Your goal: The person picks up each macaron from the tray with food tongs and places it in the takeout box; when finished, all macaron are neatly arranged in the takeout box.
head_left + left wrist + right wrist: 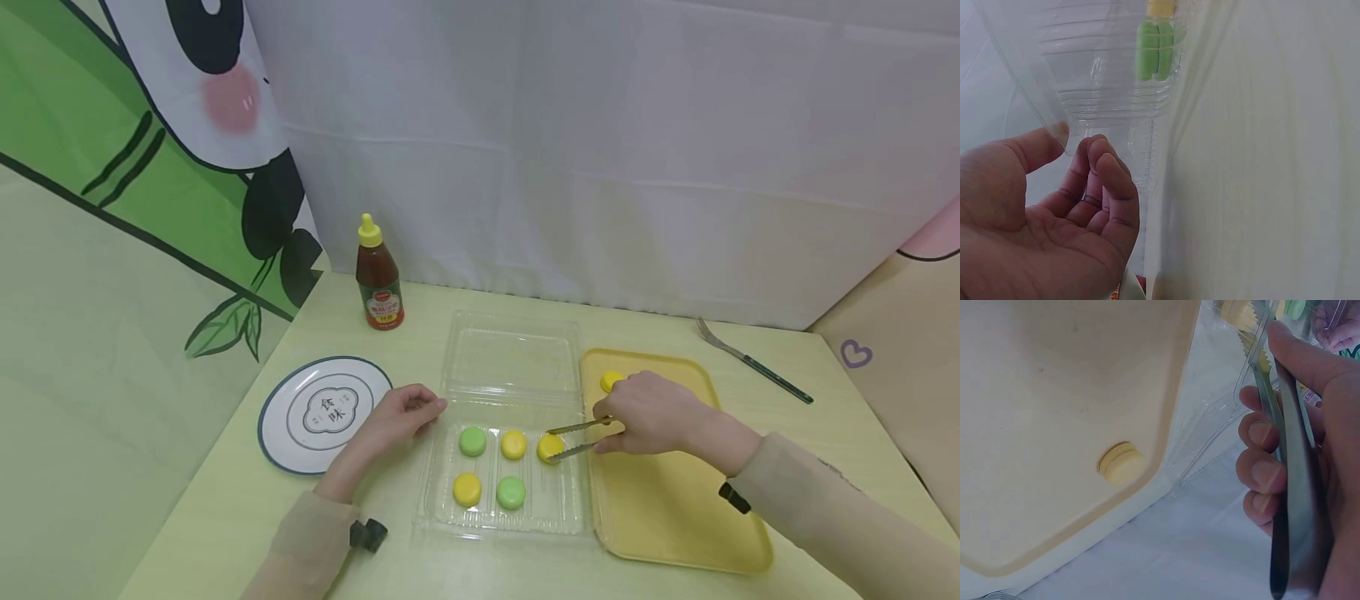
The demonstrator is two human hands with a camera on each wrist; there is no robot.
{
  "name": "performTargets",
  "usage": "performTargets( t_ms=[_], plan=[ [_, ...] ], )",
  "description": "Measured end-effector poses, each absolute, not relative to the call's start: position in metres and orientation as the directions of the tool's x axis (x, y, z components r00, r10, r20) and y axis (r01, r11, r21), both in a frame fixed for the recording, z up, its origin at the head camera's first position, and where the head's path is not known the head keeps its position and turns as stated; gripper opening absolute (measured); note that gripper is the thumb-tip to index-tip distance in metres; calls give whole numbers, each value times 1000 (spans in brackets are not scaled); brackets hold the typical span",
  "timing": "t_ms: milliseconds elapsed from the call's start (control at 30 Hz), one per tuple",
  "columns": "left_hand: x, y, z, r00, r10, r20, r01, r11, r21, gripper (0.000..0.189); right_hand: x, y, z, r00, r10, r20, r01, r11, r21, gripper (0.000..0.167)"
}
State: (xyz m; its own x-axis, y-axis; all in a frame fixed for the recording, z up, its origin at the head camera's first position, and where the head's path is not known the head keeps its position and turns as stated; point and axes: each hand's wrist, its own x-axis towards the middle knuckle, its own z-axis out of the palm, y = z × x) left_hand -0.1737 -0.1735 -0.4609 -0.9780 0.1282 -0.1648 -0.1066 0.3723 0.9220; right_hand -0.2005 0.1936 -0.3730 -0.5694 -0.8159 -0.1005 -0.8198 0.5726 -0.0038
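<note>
A clear plastic box (504, 523) lies with its lid (513, 354) folded back. Yellow and green macarons sit inside in two rows, among them a green macaron (472, 441) at the back left. My right hand (648, 412) grips metal tongs (1300, 506), whose serrated tips are around a yellow macaron (551, 448) in the back right compartment. Whether both tips touch it, I cannot tell. At the box's left edge, my left hand (401, 417) pinches the thin plastic rim between thumb (1044, 147) and fingers.
Right of the box is a yellow tray (675, 517) with one yellow macaron (1122, 464) near its far left corner. A fork (757, 365) lies beyond it. On the left are a blue-rimmed plate (292, 417) and a sauce bottle (378, 283). A white curtain (562, 167) hangs behind.
</note>
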Motion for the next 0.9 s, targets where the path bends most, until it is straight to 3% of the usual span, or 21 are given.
performTargets(
  t_ms=[900],
  plan=[
    [-173, -173, -460, -977, 121, -174, -117, 375, 920, 25, -200, 193, -375, -585, -805, -99, -809, 588, -9, 33]
  ],
)
